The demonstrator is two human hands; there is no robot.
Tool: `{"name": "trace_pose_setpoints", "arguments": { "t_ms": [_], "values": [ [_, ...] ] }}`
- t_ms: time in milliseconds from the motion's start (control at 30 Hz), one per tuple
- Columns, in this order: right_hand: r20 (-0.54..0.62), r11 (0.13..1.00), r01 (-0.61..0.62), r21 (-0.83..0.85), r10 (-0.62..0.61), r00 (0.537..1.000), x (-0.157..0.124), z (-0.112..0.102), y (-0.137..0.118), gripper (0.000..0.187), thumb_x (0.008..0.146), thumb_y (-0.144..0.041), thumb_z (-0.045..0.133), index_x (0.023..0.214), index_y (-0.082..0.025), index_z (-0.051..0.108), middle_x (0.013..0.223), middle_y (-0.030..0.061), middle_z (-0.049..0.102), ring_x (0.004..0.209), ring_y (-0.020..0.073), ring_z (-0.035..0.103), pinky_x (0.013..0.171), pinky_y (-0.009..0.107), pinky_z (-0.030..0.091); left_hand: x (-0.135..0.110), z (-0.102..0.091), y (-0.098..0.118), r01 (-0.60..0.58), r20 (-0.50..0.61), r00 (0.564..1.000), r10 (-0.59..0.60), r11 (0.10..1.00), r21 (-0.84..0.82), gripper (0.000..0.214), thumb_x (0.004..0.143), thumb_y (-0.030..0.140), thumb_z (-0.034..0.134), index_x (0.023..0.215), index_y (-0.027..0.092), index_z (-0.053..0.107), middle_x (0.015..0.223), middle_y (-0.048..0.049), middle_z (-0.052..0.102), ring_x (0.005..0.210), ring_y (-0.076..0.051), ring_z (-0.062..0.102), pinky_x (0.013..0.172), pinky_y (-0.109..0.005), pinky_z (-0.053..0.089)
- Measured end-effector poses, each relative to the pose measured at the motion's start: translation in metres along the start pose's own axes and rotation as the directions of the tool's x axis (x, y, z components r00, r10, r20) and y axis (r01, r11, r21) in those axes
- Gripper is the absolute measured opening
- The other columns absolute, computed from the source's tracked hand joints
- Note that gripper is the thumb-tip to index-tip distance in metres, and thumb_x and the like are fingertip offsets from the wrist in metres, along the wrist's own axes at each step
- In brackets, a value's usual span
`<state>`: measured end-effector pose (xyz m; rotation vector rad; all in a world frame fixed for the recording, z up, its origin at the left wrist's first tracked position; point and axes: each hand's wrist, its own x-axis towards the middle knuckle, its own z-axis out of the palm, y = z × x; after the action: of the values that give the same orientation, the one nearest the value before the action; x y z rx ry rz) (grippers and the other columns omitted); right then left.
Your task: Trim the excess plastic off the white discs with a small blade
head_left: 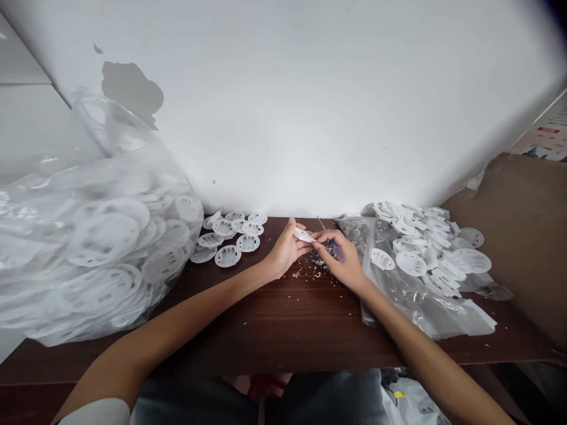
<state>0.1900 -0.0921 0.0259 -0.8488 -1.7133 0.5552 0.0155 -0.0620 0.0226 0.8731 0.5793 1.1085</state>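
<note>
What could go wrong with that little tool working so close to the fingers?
The blue-handled tool in the right hand sits right beside the left hand, so a slip could well catch the fingers pinching the small white plastic piece.

The small scraps scattered on the wooden table might also get mixed in among the loose white discs nearby.

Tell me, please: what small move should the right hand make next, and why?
Probably the right hand should tip its blue-handled metal tool onto the white plastic piece in the left hand: the tip now points away, and small pale scraps lie below.
</note>
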Motion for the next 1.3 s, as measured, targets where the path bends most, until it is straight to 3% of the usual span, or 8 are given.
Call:
{"name": "trace_pose_setpoints", "arguments": {
  "t_ms": [100, 200, 367, 533, 667, 767, 1067, 1300],
  "values": [
    [-0.102, 0.992, -0.120, 0.035, 0.123, 0.987, 0.003, -0.001, 0.001, 0.012, 0.096, -0.037, 0.065, 0.096, -0.026, 0.062, 0.100, 0.0046, 0.069, 0.094, 0.0227, 0.065, 0.088, 0.041, 0.052, 0.000, 0.000, 0.001, 0.080, 0.013, 0.997, -0.082, 0.994, 0.072, 0.061, 0.093, 0.077, 0.046, 0.104, 0.019, 0.058, 0.119, -0.0154, 0.070, 0.114, -0.029, 0.067, 0.096, -0.042, 0.052],
    [-0.144, 0.985, -0.173, 0.016, 0.174, 0.974, 0.004, -0.005, 0.003, 0.014, 0.094, -0.038, 0.067, 0.093, -0.025, 0.063, 0.093, 0.0023, 0.067, 0.085, 0.0204, 0.061, 0.080, 0.038, 0.051, -0.001, -0.005, 0.001, -0.032, 0.003, 0.999, 0.032, 0.972, 0.234, 0.047, 0.091, 0.064, 0.063, 0.108, 0.020, 0.059, 0.128, -0.0136, 0.068, 0.119, -0.027, 0.065, 0.095, -0.039, 0.052],
    [-0.144, 0.985, -0.161, -0.057, 0.151, 0.978, 0.002, -0.005, 0.008, 0.015, 0.096, -0.039, 0.065, 0.096, -0.025, 0.064, 0.093, 0.0020, 0.065, 0.085, 0.0201, 0.060, 0.080, 0.038, 0.050, -0.006, -0.007, 0.005, -0.085, 0.104, 0.993, 0.053, 0.936, 0.342, 0.047, 0.089, 0.049, 0.074, 0.123, 0.019, 0.060, 0.121, -0.0144, 0.071, 0.093, -0.022, 0.074, 0.080, -0.033, 0.055],
    [-0.026, 0.985, -0.118, -0.127, 0.116, 0.993, -0.001, -0.007, 0.016, 0.027, 0.101, -0.042, 0.058, 0.123, -0.026, 0.062, 0.112, 0.0074, 0.071, 0.103, 0.0249, 0.066, 0.093, 0.045, 0.051, -0.007, -0.014, -0.006, -0.069, 0.146, 0.989, 0.022, 0.943, 0.325, 0.048, 0.096, 0.053, 0.063, 0.128, 0.017, 0.064, 0.114, -0.0149, 0.074, 0.085, -0.023, 0.076, 0.068, -0.028, 0.054],
    [0.106, 0.950, 0.040, -0.309, -0.008, 0.994, 0.000, -0.014, 0.021, 0.028, 0.104, -0.043, 0.052, 0.124, -0.029, 0.067, 0.118, 0.0083, 0.072, 0.109, 0.0294, 0.065, 0.098, 0.051, 0.049, -0.005, -0.022, -0.016, -0.032, 0.026, 0.999, 0.026, 0.969, 0.246, 0.044, 0.097, 0.053, 0.060, 0.126, 0.020, 0.062, 0.105, -0.0122, 0.076, 0.074, -0.022, 0.077, 0.059, -0.027, 0.054],
    [0.140, 0.927, 0.080, -0.366, -0.030, 0.990, 0.000, -0.016, 0.022, 0.028, 0.106, -0.042, 0.047, 0.120, -0.030, 0.068, 0.113, 0.0088, 0.072, 0.104, 0.0295, 0.063, 0.094, 0.049, 0.049, -0.005, -0.021, -0.013, -0.020, -0.027, 0.999, 0.026, 0.980, 0.199, 0.044, 0.096, 0.054, 0.062, 0.122, 0.019, 0.062, 0.107, -0.0122, 0.075, 0.077, -0.023, 0.077, 0.061, -0.028, 0.055],
    [-0.019, 0.837, 0.098, -0.539, -0.129, 0.992, 0.001, -0.024, 0.010, 0.022, 0.103, -0.041, 0.052, 0.097, -0.027, 0.068, 0.088, 0.0061, 0.051, 0.092, 0.0282, 0.049, 0.090, 0.049, 0.042, -0.009, -0.019, -0.008, -0.037, -0.080, 0.995, 0.053, 0.981, 0.188, 0.045, 0.082, 0.030, 0.083, 0.119, 0.018, 0.061, 0.119, -0.0125, 0.071, 0.098, -0.023, 0.075, 0.083, -0.033, 0.058],
    [0.244, 0.668, 0.198, -0.717, -0.025, 0.969, -0.005, -0.013, 0.013, 0.030, 0.107, -0.040, 0.042, 0.086, -0.023, 0.054, 0.079, 0.0064, 0.056, 0.073, 0.0232, 0.051, 0.068, 0.036, 0.034, -0.006, -0.023, -0.009, -0.048, -0.058, 0.997, 0.055, 0.994, 0.102, 0.043, 0.080, 0.029, 0.084, 0.116, 0.018, 0.063, 0.118, -0.0109, 0.071, 0.106, -0.023, 0.071, 0.095, -0.041, 0.056]
  ]
}}
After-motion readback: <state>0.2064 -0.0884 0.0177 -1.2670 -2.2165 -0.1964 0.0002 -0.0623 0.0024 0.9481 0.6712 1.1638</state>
